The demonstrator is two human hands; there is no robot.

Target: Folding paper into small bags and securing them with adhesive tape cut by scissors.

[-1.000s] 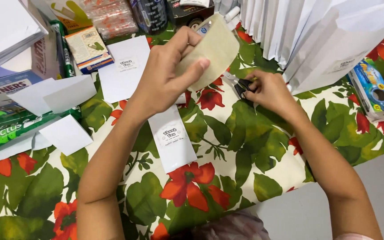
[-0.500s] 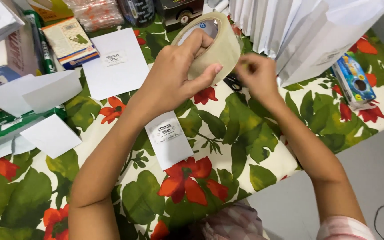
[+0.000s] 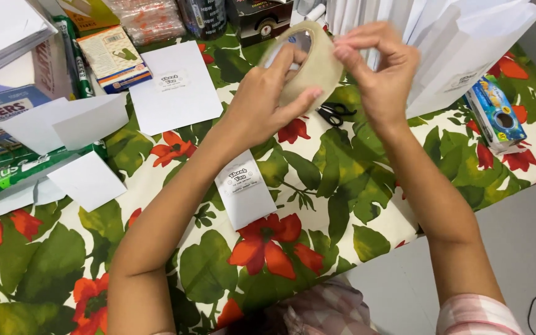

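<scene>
I see the table under a cloth of red flowers and green leaves, filling most of the view. White paper bags stand in a row at the far right edge. A white sheet with a small label lies flat at far centre-left; folded white cards lie left of it. A small white bag with a label lies flat near centre, partly under my left forearm.

Left hand is raised above the table, closed around a tape roll: thumb on the near face, fingers curled through and over the rim. The roll is held clear of the cloth, tilted, above the scissors. Right hand is just beside it, fingertips pinched together at the roll's outer edge; I cannot tell whether they have a tape end.

Scissors lie flat between the two wrists. A blue box lies at far right.
</scene>
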